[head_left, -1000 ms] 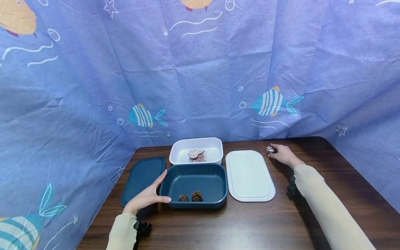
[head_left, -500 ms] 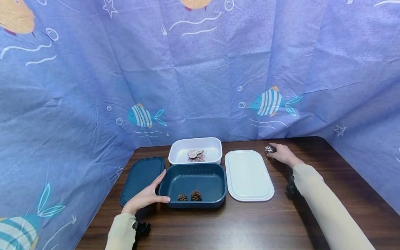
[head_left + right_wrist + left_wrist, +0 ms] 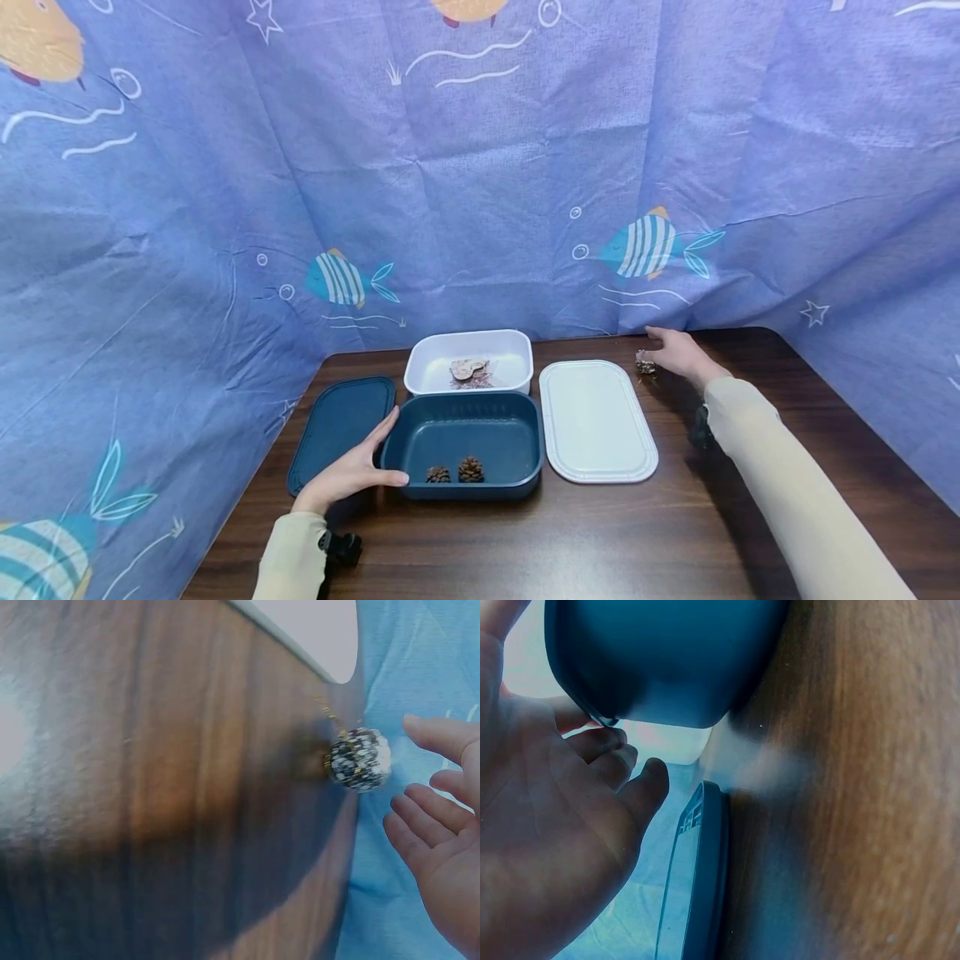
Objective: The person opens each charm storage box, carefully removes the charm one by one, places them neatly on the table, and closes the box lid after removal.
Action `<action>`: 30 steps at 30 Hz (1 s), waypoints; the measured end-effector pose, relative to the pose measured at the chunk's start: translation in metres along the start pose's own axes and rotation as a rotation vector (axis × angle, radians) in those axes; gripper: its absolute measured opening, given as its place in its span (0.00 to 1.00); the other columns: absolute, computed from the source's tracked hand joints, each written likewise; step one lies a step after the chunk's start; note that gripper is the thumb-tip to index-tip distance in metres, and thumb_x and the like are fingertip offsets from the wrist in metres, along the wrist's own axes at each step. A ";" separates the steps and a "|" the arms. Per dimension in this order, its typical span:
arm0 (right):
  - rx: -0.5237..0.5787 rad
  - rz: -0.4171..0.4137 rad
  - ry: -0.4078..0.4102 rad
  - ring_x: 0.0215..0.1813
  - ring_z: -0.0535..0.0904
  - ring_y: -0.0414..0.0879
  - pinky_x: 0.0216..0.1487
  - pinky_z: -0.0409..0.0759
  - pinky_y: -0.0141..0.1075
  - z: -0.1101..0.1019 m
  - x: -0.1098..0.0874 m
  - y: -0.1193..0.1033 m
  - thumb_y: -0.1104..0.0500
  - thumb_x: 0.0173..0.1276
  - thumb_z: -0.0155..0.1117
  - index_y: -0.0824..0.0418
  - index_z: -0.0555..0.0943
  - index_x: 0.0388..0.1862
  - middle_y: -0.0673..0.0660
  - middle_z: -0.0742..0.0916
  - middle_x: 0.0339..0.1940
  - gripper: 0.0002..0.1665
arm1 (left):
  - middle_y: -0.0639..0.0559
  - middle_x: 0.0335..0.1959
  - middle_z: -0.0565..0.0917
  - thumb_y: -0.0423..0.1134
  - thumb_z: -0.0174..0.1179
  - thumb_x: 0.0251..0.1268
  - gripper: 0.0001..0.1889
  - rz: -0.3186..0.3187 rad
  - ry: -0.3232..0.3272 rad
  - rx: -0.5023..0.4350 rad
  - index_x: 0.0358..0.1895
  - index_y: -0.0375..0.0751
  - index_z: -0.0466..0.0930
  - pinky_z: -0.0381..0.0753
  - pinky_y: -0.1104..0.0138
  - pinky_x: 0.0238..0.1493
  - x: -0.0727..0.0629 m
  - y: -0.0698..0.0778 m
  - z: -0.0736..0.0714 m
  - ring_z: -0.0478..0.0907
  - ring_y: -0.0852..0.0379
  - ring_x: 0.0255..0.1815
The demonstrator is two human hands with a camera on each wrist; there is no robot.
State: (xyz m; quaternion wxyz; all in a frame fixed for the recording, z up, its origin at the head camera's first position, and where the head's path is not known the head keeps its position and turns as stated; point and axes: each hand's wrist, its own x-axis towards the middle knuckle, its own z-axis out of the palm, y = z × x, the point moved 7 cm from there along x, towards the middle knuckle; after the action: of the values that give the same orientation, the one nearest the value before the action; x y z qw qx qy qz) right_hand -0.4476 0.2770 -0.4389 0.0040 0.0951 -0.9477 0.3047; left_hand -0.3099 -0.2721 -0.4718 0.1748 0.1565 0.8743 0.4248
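Observation:
Beside the blue container (image 3: pixel 480 429), my left hand (image 3: pixel 351 473) rests with fingers spread, thumb on the front rim and index finger at the left rim. Two brown pine cones (image 3: pixel 471 470) sit inside that container near its front wall. At the table's far right, my right hand (image 3: pixel 678 354) hovers by a white-tipped pine cone (image 3: pixel 646 365) with a gold cord. In the right wrist view, this frosted pine cone (image 3: pixel 360 760) stands apart from the extended fingers (image 3: pixel 424 810); nothing is held there.
Behind the blue container stands a white container (image 3: pixel 517 362) holding thin flat wooden-looking pieces (image 3: pixel 470 371). A blue lid (image 3: pixel 341 433) lies to the left, a white lid (image 3: pixel 598 421) to the right. A patterned blue curtain (image 3: pixel 480 250) borders the brown table (image 3: pixel 570 542).
My right hand has let go of the frosted pine cone, its fingers opening and drawing slightly back. The pine cone stays on the table. My left hand keeps its place.

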 end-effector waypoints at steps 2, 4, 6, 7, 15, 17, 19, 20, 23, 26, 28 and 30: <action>0.009 -0.004 -0.005 0.70 0.66 0.73 0.67 0.66 0.61 -0.002 0.002 -0.004 0.55 0.73 0.63 0.78 0.58 0.76 0.80 0.70 0.69 0.44 | 0.48 0.84 0.35 0.49 0.70 0.62 0.56 -0.003 0.001 -0.002 0.83 0.59 0.35 0.46 0.30 0.70 0.000 0.001 0.000 0.31 0.37 0.82; 0.001 -0.012 -0.012 0.69 0.67 0.72 0.66 0.68 0.60 -0.004 0.003 -0.009 0.54 0.73 0.63 0.78 0.58 0.76 0.79 0.69 0.70 0.44 | 0.48 0.84 0.35 0.49 0.70 0.62 0.57 -0.003 0.002 0.000 0.83 0.58 0.35 0.46 0.30 0.70 -0.001 0.001 -0.001 0.31 0.37 0.82; -0.001 -0.015 -0.019 0.69 0.68 0.72 0.65 0.70 0.60 -0.005 0.004 -0.014 0.53 0.73 0.63 0.77 0.58 0.76 0.79 0.69 0.70 0.44 | 0.48 0.84 0.36 0.49 0.70 0.62 0.57 0.001 0.003 0.005 0.83 0.58 0.35 0.46 0.29 0.70 -0.001 0.002 -0.002 0.32 0.37 0.82; -0.005 -0.018 -0.022 0.69 0.68 0.72 0.65 0.70 0.61 -0.005 0.004 -0.017 0.52 0.74 0.63 0.77 0.58 0.76 0.79 0.69 0.70 0.44 | 0.48 0.84 0.36 0.49 0.70 0.62 0.57 0.002 0.003 0.007 0.83 0.59 0.35 0.46 0.29 0.70 -0.001 0.002 -0.002 0.32 0.37 0.82; 0.022 -0.041 -0.007 0.72 0.65 0.71 0.68 0.65 0.61 -0.005 0.009 -0.040 0.52 0.75 0.62 0.75 0.57 0.77 0.78 0.68 0.72 0.44 | 0.47 0.84 0.35 0.50 0.70 0.62 0.57 0.005 -0.001 0.002 0.83 0.59 0.35 0.46 0.29 0.70 0.000 0.000 -0.001 0.32 0.37 0.82; 0.022 -0.052 0.005 0.72 0.65 0.70 0.69 0.65 0.61 -0.006 0.009 -0.045 0.52 0.75 0.62 0.74 0.58 0.78 0.77 0.69 0.72 0.43 | 0.48 0.84 0.35 0.50 0.70 0.62 0.57 0.001 -0.004 -0.001 0.83 0.59 0.35 0.46 0.29 0.70 0.000 -0.001 -0.001 0.31 0.37 0.82; 0.018 -0.066 0.016 0.71 0.67 0.70 0.68 0.66 0.60 -0.008 0.010 -0.051 0.53 0.74 0.62 0.73 0.58 0.78 0.77 0.70 0.71 0.43 | 0.49 0.84 0.34 0.50 0.70 0.62 0.57 -0.002 -0.006 -0.004 0.83 0.58 0.34 0.45 0.30 0.70 0.001 -0.001 0.000 0.31 0.37 0.82; 0.019 -0.075 0.019 0.70 0.68 0.70 0.68 0.66 0.61 -0.009 0.010 -0.054 0.53 0.74 0.62 0.73 0.59 0.78 0.77 0.70 0.71 0.43 | 0.48 0.84 0.34 0.50 0.70 0.62 0.57 -0.002 -0.006 -0.002 0.83 0.58 0.34 0.45 0.30 0.70 0.001 -0.002 0.000 0.31 0.37 0.82; 0.038 -0.101 0.022 0.69 0.69 0.71 0.67 0.68 0.60 -0.013 0.009 -0.065 0.52 0.74 0.63 0.72 0.58 0.78 0.76 0.69 0.72 0.43 | 0.48 0.84 0.35 0.50 0.70 0.62 0.57 0.003 -0.004 0.004 0.83 0.58 0.35 0.46 0.29 0.70 0.001 -0.001 -0.001 0.32 0.37 0.82; 0.059 -0.125 0.030 0.69 0.69 0.71 0.67 0.69 0.60 -0.020 0.009 -0.075 0.50 0.75 0.63 0.69 0.58 0.79 0.73 0.68 0.74 0.44 | 0.47 0.84 0.35 0.50 0.70 0.62 0.57 0.008 -0.001 0.010 0.83 0.58 0.35 0.46 0.29 0.69 0.000 0.000 -0.001 0.32 0.36 0.82; 0.076 -0.136 0.042 0.70 0.69 0.70 0.67 0.69 0.59 -0.026 0.007 -0.083 0.47 0.75 0.62 0.67 0.58 0.80 0.71 0.68 0.75 0.45 | 0.47 0.84 0.36 0.50 0.70 0.62 0.57 0.011 -0.003 0.010 0.84 0.57 0.35 0.46 0.29 0.69 -0.001 0.001 -0.001 0.32 0.36 0.81; 0.103 -0.147 0.058 0.72 0.67 0.68 0.68 0.68 0.59 -0.033 0.004 -0.091 0.46 0.75 0.63 0.65 0.58 0.81 0.69 0.67 0.76 0.45 | 0.47 0.84 0.36 0.50 0.70 0.62 0.57 0.011 -0.003 0.010 0.83 0.57 0.36 0.46 0.29 0.69 -0.001 0.002 0.000 0.32 0.36 0.82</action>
State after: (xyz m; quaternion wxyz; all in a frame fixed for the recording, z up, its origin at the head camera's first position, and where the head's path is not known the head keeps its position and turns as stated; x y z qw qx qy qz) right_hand -0.4369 0.2231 -0.3591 0.0488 0.1555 -0.9207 0.3545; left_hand -0.3090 -0.2718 -0.4702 0.1728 0.1628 0.8753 0.4214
